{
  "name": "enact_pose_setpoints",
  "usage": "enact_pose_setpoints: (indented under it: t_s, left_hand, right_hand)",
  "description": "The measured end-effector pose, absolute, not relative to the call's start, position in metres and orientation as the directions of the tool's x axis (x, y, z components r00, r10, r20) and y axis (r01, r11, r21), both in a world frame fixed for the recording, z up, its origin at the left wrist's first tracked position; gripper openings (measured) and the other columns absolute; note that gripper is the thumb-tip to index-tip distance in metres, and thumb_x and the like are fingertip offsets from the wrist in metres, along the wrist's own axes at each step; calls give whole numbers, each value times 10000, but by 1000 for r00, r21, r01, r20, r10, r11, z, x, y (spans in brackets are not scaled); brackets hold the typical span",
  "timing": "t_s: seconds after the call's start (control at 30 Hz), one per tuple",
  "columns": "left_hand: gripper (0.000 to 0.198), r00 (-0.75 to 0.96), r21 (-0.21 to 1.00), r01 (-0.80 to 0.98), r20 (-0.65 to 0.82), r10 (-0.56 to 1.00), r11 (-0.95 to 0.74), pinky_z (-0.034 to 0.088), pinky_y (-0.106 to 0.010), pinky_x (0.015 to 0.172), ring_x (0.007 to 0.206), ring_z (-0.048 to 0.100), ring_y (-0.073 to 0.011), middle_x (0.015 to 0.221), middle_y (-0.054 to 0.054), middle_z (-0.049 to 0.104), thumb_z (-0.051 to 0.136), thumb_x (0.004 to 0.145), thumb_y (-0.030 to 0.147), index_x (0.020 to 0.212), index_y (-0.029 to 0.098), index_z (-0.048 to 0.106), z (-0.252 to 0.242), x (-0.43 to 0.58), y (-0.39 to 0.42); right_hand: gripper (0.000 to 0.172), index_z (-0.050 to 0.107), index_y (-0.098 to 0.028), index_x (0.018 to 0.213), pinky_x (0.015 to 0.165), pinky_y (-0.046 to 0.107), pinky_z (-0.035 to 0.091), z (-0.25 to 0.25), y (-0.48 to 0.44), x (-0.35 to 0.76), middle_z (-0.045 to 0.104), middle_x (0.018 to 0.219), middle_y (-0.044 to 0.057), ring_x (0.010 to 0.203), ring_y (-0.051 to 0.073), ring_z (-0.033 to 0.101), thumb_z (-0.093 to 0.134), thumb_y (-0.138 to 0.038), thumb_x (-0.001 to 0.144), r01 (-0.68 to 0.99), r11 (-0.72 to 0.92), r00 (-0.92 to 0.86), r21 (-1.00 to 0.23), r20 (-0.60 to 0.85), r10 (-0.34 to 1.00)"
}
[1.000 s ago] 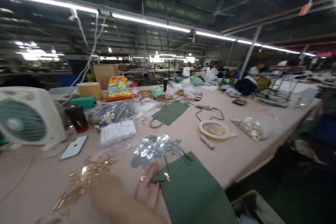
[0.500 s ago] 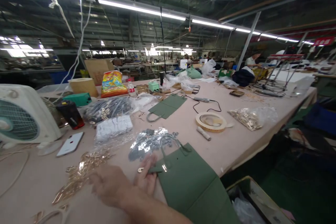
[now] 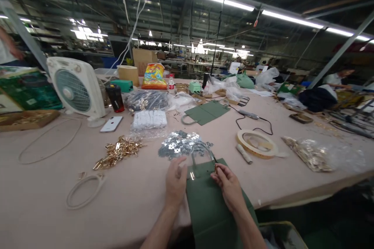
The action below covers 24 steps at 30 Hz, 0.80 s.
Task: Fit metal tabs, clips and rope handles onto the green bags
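Note:
A green bag panel (image 3: 209,198) with a looped handle (image 3: 194,151) lies at the table's front edge and hangs toward me. A shiny gold fitting (image 3: 192,175) sits near its upper left corner. Beside that corner is my left hand (image 3: 176,183), its fingers stretched and apart, holding nothing that I can see. Over the panel's upper right part, my right hand (image 3: 229,186) pinches a small gold metal fitting (image 3: 216,169) at the base of the handle. Its exact shape is mostly hidden by the fingers. Just beyond lies a heap of flat silver metal plates (image 3: 179,144).
Gold fittings (image 3: 119,151) lie piled at left, near a phone (image 3: 111,124) and a fan (image 3: 77,87). Another green panel (image 3: 209,112) is farther back. Right of me are a tape roll (image 3: 257,144) and a bag of metal pieces (image 3: 309,155).
My right hand has moved from the gold pile to the panel's upper right, now with a gold fitting. My left hand has opened beside the panel. The view has turned left.

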<state>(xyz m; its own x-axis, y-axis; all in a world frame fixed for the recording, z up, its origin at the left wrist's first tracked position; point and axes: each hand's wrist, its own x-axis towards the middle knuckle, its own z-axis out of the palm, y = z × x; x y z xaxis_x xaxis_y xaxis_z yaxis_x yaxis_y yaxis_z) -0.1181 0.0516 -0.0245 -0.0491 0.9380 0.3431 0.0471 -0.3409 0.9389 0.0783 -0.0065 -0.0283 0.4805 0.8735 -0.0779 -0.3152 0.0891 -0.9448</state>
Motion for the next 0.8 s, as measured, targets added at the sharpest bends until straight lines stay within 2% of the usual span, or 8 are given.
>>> enact_pose_setpoints:
  t_s: [0.1, 0.17, 0.3, 0.4, 0.53, 0.63, 0.8]
  left_hand:
    - [237, 173, 810, 158, 541, 823, -565, 559, -374, 1020, 1111, 677, -216, 1291, -79, 681, 649, 952, 245, 1179, 248, 720, -21, -107, 49]
    - [333, 338, 757, 165, 559, 757, -632, 530, -381, 1084, 1239, 635, -233, 1342, -73, 666, 697, 929, 230, 1260, 263, 694, -19, -98, 49]
    - [477, 483, 789, 167, 458, 747, -591, 593, -294, 932, 1100, 704, -194, 1296, -43, 710, 769, 902, 249, 1360, 279, 640, -16, -85, 52]
    - [414, 514, 790, 174, 436, 738, -588, 572, -293, 938, 1032, 722, -189, 1168, -10, 765, 802, 888, 299, 1287, 284, 690, -14, -84, 54]
    - [350, 541, 777, 169, 441, 716, -606, 548, -274, 921, 1002, 725, -179, 1099, 20, 780, 822, 874, 314, 1211, 301, 731, -11, -86, 54]
    - [304, 533, 781, 179, 434, 726, -598, 550, -267, 892, 980, 727, -171, 1089, 20, 783, 775, 915, 283, 1215, 300, 729, -13, -86, 54]
    - [242, 514, 765, 152, 480, 711, -626, 561, -296, 922, 1003, 731, -187, 1104, -5, 792, 746, 936, 283, 1177, 275, 742, -18, -85, 56]
  right_hand:
    - [450, 756, -200, 1061, 642, 240, 544, -31, -12, 83, 703, 843, 25, 697, 140, 625, 892, -513, 767, -353, 113, 444, -929, -60, 894]
    - [418, 758, -195, 1074, 611, 228, 503, -32, -13, 82, 689, 799, 19, 670, 131, 587, 855, -509, 816, -332, 112, 401, -937, -33, 915]
    - [413, 755, -191, 1087, 605, 247, 474, -36, -13, 83, 687, 772, 19, 655, 143, 572, 807, -531, 858, -223, 87, 394, -971, -8, 919]
    - [416, 751, -184, 1053, 569, 248, 446, -34, -13, 81, 657, 701, 5, 596, 137, 540, 766, -563, 881, -116, 75, 417, -990, 20, 909]
    - [428, 749, -182, 998, 516, 246, 411, -26, -11, 72, 626, 660, -7, 537, 124, 491, 766, -588, 865, 13, 51, 468, -999, 51, 882]
    - [454, 755, -177, 1034, 517, 248, 421, -25, -10, 70, 646, 691, 10, 564, 134, 521, 778, -592, 852, -15, 64, 466, -998, 50, 884]
    - [431, 774, -176, 1055, 578, 235, 449, -29, -13, 77, 656, 714, 15, 619, 125, 538, 841, -535, 826, -213, 99, 403, -972, 5, 915]
